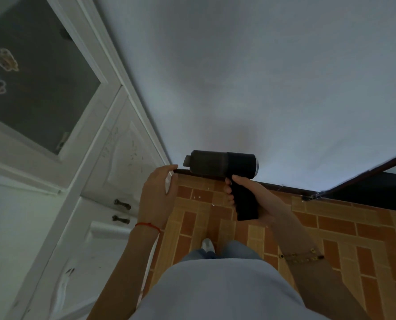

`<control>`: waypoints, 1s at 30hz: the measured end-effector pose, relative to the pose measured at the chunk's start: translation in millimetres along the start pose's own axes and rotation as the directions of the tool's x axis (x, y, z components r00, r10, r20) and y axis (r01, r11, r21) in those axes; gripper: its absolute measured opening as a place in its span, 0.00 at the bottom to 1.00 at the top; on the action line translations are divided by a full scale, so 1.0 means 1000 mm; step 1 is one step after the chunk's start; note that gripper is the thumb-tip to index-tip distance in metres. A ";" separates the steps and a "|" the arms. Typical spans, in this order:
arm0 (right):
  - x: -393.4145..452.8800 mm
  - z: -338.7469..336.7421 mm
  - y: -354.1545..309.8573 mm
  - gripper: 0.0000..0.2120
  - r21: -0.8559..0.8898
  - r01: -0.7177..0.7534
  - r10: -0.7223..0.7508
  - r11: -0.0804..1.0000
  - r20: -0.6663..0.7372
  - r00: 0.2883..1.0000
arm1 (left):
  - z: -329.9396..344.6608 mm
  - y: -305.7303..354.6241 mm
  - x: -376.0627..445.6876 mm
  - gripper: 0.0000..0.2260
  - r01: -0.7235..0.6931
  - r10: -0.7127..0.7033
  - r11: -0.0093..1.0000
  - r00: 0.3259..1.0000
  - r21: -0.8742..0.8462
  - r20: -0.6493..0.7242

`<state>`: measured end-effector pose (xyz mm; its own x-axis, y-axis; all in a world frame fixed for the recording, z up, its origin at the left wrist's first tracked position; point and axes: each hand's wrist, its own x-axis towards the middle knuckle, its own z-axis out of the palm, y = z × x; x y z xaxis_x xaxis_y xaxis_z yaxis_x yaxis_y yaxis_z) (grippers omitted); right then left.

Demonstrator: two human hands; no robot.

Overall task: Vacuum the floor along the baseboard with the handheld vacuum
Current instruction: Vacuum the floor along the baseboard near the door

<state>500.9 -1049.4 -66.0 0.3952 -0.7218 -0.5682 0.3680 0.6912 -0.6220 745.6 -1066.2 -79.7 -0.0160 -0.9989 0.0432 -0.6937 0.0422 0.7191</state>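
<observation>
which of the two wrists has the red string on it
The left hand's wrist: a thin red string circles it. The right hand, holding the handheld vacuum, wears a gold beaded bracelet instead.

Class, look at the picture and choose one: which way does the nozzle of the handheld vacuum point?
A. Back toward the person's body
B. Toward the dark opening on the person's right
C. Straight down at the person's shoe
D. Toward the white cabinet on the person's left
D: the right hand grips the handle while the handheld vacuum lies level, its nozzle facing the white cabinet.
</observation>
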 end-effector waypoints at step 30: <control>0.040 -0.024 -0.033 0.06 -0.076 -0.028 0.026 0.997 -0.023 0.999 | 0.028 0.010 0.022 0.17 0.118 -0.119 0.991 0.993 -0.061 -0.019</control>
<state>484.6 -1102.0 -81.1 0.3850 -0.7042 -0.5966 0.2917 0.7061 -0.6452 717.6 -1088.5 -91.0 0.0801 -0.9963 -0.0300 -0.6457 -0.0748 0.7599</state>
